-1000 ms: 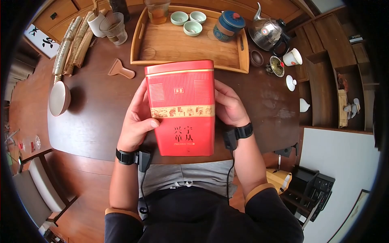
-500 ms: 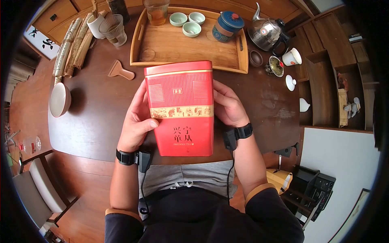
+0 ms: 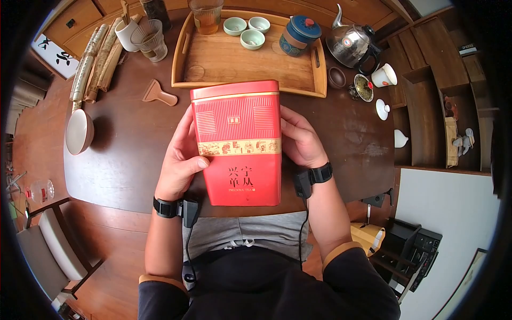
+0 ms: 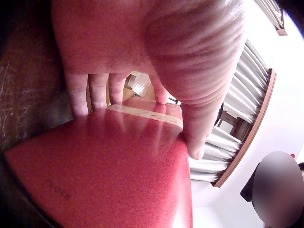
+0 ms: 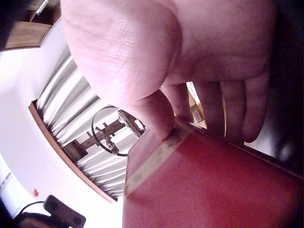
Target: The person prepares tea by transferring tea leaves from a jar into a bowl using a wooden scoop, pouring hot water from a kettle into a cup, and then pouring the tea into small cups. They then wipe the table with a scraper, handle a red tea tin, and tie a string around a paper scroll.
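A red tea tin [image 3: 238, 173] with a gold picture band and dark characters is held between both hands near the table's front edge, its lid on. The left hand [image 3: 181, 157] grips its left side, thumb on the front face and fingers along the side. On the other side the right hand [image 3: 304, 140] grips the tin, its fingers partly hidden behind it. In the left wrist view the left hand's fingers lie against the red side [image 4: 109, 175]. The right wrist view shows the right thumb and fingers at the tin [image 5: 213, 185] beside the band.
Behind the tin stands a wooden tray [image 3: 240, 61] with green cups [image 3: 252, 38], a blue jar [image 3: 300, 36] and a glass of amber liquid [image 3: 206, 18]. A steel kettle [image 3: 349, 45] stands right; a bowl [image 3: 79, 132], rolled mats [image 3: 88, 64] and a brown scraper-shaped piece [image 3: 159, 93] lie left.
The tin has shifted very slightly to the left since the earliest frame. Both hands keep their hold on it.
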`<state>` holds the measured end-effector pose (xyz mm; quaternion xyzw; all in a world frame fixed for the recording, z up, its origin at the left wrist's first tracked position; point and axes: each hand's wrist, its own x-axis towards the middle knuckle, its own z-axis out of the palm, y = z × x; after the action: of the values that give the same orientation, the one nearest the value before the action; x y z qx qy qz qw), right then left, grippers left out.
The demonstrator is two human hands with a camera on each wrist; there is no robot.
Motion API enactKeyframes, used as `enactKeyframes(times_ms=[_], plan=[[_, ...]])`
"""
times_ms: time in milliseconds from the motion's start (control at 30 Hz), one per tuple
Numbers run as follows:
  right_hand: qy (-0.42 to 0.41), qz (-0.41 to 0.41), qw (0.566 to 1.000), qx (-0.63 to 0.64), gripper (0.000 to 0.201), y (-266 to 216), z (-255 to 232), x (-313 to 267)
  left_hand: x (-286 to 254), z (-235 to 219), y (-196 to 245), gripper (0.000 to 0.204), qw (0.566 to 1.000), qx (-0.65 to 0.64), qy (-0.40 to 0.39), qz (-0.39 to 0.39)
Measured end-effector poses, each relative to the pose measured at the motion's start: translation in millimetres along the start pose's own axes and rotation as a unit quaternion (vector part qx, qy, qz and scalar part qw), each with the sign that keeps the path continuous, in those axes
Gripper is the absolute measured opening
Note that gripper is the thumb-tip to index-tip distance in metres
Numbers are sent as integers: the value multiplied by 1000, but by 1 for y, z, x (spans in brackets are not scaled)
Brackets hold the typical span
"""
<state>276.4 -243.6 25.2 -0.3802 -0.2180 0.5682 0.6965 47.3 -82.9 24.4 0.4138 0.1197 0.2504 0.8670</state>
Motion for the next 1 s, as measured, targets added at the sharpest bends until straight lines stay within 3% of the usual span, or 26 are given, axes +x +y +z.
enactKeyframes(times_ms=[1000], plan=[[-5,-4,1000,-11,56,-2,2,0,-1,0,0,114,1000,3,7,-7]])
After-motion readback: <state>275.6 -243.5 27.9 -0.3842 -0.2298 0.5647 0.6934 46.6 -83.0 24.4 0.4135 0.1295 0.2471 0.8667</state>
